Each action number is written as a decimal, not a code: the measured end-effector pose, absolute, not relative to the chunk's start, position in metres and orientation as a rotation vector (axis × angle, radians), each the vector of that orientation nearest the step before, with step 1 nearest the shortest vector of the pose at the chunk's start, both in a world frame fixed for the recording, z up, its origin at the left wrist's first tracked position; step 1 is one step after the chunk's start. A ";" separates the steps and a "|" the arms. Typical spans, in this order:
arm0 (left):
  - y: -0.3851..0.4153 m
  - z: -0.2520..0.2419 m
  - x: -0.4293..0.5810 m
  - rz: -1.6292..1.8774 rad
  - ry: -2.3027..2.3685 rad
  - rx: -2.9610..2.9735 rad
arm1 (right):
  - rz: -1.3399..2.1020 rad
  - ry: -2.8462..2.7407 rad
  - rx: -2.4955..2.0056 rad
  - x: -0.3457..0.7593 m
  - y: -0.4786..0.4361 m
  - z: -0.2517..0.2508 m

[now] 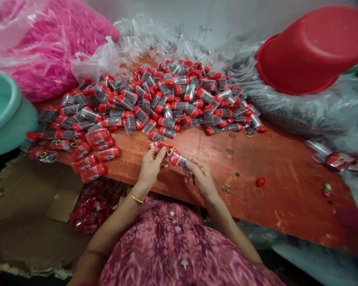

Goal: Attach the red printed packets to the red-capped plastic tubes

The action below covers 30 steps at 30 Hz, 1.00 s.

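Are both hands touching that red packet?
Touching. The head view shows the left hand pinching the red packet at one end, the right hand gripping the other.

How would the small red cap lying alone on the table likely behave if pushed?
The small red cap looks rounded, so it would probably roll or skid across the flat table. It seems tiny and plastic, so likely very light.

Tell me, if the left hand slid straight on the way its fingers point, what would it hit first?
The left hand pinches the red-wrapped packet; past that, it would probably meet the near edge of the pile of red-capped tubes.
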<state>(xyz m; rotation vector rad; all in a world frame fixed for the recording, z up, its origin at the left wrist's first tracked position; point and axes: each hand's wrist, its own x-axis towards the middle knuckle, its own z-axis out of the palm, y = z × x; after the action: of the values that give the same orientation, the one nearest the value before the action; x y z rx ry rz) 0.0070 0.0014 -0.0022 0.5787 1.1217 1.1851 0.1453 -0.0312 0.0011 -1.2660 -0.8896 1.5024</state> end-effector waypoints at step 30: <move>0.001 0.000 0.016 1.185 0.899 0.463 | 1.064 -1.322 -1.231 0.112 -0.032 -0.026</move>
<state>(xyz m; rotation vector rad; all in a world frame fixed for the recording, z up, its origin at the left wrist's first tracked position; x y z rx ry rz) 0.0157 0.0014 -0.0001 0.4628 0.8992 1.1853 0.1121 -0.0324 -0.0259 -1.2308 -1.3220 1.0642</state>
